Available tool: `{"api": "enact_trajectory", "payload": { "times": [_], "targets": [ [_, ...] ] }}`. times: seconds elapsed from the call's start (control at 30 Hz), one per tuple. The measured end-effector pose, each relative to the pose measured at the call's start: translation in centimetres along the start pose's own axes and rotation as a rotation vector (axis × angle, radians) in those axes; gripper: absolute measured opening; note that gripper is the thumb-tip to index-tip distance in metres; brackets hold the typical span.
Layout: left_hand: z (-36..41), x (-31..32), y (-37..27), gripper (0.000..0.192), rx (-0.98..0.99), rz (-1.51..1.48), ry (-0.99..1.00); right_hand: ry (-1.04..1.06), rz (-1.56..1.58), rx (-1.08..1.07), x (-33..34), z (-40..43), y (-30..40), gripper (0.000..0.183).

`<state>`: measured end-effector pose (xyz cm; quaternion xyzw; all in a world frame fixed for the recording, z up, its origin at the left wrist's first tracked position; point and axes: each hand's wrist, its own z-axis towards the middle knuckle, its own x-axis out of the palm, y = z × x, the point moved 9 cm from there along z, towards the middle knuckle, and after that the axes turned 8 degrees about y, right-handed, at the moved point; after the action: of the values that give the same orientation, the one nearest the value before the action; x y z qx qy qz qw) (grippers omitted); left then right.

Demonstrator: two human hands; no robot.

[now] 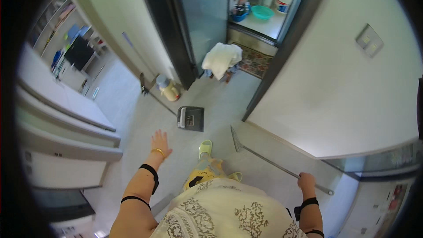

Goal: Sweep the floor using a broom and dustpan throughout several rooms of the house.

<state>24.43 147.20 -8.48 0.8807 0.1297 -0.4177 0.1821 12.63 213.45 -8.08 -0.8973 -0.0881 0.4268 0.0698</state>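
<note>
My right hand point(306, 181) grips the upper handle of a long-handled broom point(274, 163), whose head lies on the floor near the corner of the wall. My left hand point(161, 142) is held out over the floor with its fingers spread, holding nothing. Beyond it a dark long-handled dustpan point(194, 119) rests on the floor, its handle slanting up to the left. A cream thermos jug point(169, 91) with a grey lid stands behind the dustpan's handle.
White cloth point(221, 58) covers a low stool in the doorway, beside a patterned mat point(253, 61). Past the raised sill are a turquoise basin point(262, 12) and a bucket point(283, 3). A white wall point(310, 105) stands at right; a desk room opens at left.
</note>
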Motion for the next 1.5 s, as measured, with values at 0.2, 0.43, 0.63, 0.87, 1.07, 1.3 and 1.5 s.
{"api": "enact_trajectory", "payload": {
  "times": [0.2, 0.43, 0.63, 0.87, 1.07, 1.3, 1.5],
  "targets": [
    [-1.5, -3.4, 10.2, 0.084, -0.165, -0.427, -0.331, -0.071, -0.092, -0.123, -6.8, 5.7, 13.5, 0.028],
    [7.4, -12.9, 11.5, 0.08, 0.149, -0.181, -0.467, -0.157, -0.008, -0.081, -14.0, 10.4, 27.1, 0.031],
    [20.5, -12.1, 9.9, 0.073, 0.265, 0.441, -0.18, -0.249, 0.039, -0.026, -16.2, 15.8, 37.5, 0.023],
    [27.3, -6.5, 11.2, 0.066, 0.226, 0.868, 0.397, -0.235, 0.087, 0.027, -16.6, 20.5, 46.2, 0.02],
    [29.3, -6.7, 13.6, 0.045, 0.209, 0.752, 0.295, 0.201, 0.512, -0.05, -11.1, 22.7, 46.6, 0.033],
    [27.9, -1.2, 15.8, 0.036, 0.284, 0.43, 0.589, -0.095, 0.396, -0.382, -4.5, 20.7, 44.9, 0.031],
    [17.4, 0.6, 22.5, 0.035, 0.07, 0.054, 0.609, 0.148, 0.434, -0.307, -7.1, 9.9, 41.8, 0.027]
  ]
}}
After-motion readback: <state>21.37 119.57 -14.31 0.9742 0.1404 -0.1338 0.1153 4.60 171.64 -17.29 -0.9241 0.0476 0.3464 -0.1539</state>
